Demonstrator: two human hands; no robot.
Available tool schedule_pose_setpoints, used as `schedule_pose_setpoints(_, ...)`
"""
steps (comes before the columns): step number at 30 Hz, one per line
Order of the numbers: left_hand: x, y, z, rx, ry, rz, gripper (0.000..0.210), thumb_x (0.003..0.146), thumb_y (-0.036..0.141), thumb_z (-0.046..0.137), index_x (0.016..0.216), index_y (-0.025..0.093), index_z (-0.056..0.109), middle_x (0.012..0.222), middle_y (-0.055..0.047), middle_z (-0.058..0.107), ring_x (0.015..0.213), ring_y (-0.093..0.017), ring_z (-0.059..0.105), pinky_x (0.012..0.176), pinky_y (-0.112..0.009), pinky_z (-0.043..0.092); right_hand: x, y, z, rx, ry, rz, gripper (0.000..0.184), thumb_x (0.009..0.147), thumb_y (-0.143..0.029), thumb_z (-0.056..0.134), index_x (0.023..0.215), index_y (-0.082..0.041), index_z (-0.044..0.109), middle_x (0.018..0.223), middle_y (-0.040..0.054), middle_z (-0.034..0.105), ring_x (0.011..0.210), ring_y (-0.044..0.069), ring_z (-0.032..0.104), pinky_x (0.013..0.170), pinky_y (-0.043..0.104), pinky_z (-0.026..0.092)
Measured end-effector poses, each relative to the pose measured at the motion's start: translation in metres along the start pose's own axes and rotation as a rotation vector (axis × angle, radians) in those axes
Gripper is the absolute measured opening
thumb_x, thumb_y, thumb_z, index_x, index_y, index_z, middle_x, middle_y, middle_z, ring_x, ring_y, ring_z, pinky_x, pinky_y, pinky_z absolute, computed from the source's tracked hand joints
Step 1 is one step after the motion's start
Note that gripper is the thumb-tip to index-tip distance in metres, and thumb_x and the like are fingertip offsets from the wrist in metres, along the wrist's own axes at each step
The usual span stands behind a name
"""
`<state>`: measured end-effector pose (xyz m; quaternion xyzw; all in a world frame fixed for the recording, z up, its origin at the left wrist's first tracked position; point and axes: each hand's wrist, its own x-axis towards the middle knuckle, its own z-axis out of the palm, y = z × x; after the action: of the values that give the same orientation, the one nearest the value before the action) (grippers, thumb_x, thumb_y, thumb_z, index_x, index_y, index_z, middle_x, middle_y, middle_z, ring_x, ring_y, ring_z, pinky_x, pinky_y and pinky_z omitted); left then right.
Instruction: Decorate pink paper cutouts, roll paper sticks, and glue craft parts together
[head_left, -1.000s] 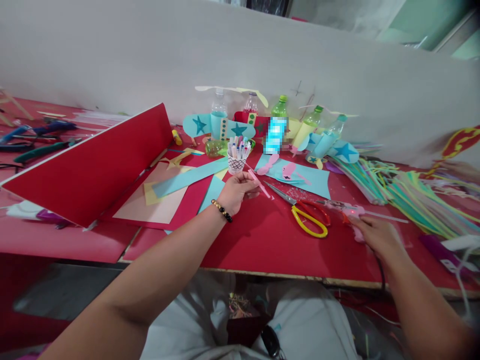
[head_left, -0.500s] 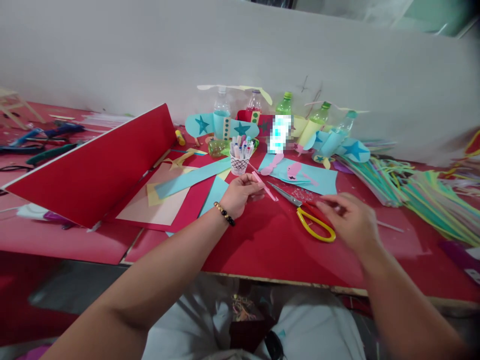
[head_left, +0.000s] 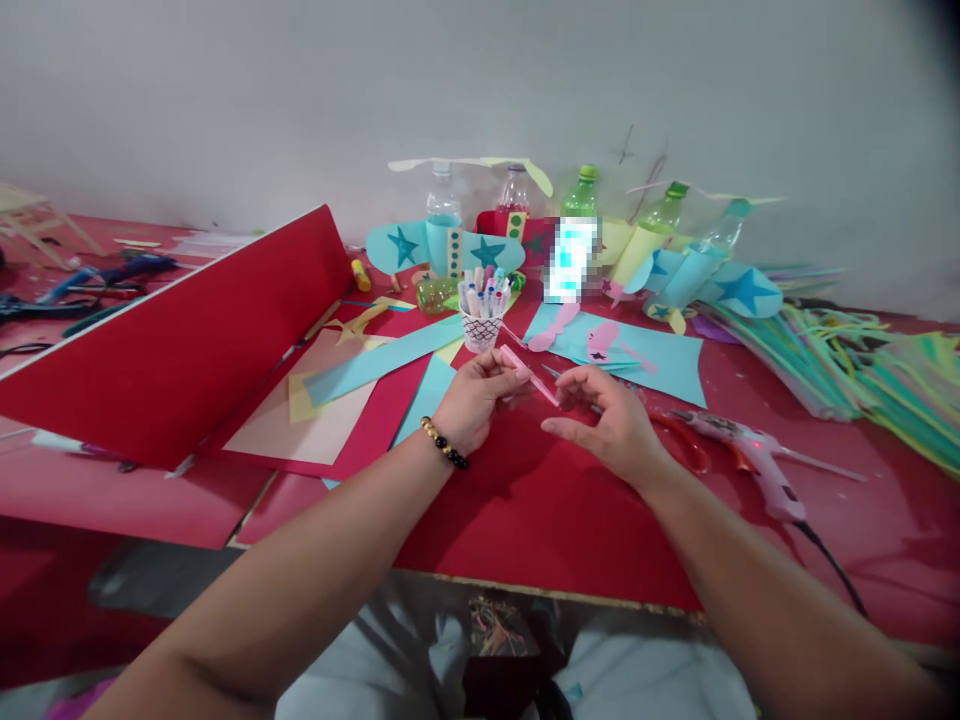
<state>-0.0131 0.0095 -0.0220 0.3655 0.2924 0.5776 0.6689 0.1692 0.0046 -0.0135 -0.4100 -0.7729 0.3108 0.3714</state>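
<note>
My left hand [head_left: 484, 400], with a beaded bracelet at its wrist, pinches a thin pink paper strip [head_left: 536, 380] that slants down to the right. My right hand [head_left: 604, 425] is at the strip's lower end, thumb and fingers apart; whether a fingertip touches the strip I cannot tell. Behind that hand lie scissors, mostly hidden, with a red handle [head_left: 686, 445] showing. A pink glue gun [head_left: 757, 460] with a lit red light and a glue stick at its rear rests to the right. Beyond my hands, pink paper cutouts [head_left: 602, 340] lie on blue paper [head_left: 675, 365].
A white patterned cup [head_left: 480, 332] of markers stands behind my left hand. Plastic bottles with paper wings, including a blue one [head_left: 442, 235], line the wall. A red board [head_left: 225, 330] leans at left. Coloured strips [head_left: 862, 370] pile up at right. The glue gun's cord [head_left: 832, 565] runs off the front.
My right hand has moved left from beside the scissors' handles to the pink strip's end. It now covers most of the scissors, and the glue gun shows. My left hand keeps the strip.
</note>
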Motion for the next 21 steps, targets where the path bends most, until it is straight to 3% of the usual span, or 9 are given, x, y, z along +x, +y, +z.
schedule_pose_setpoints(12,-0.0012,-0.0065,0.0003,-0.002,-0.045,0.024,0.019,0.07,0.021,0.073,0.072,0.015,0.055,0.062,0.004,0.054,0.058,-0.007,0.054,0.057,-0.02,0.043,-0.0029,-0.0032,0.003,0.092,-0.011,0.018,0.032,0.073,-0.029,0.07,0.097,-0.021,0.051,0.077,-0.0008,0.057,0.067,0.013,0.053,0.063,0.027,0.043)
schedule_pose_setpoints(21,-0.0026,-0.0022,0.0019,0.052,0.014,-0.011,0.019,0.069,0.019,0.075,0.073,0.015,0.057,0.067,0.004,0.059,0.062,-0.008,0.058,0.066,-0.023,0.05,-0.0022,-0.0046,0.0038,0.134,-0.006,0.026,0.028,0.073,-0.026,0.068,0.094,-0.021,0.05,0.072,-0.0027,0.056,0.064,0.012,0.052,0.063,0.026,0.043)
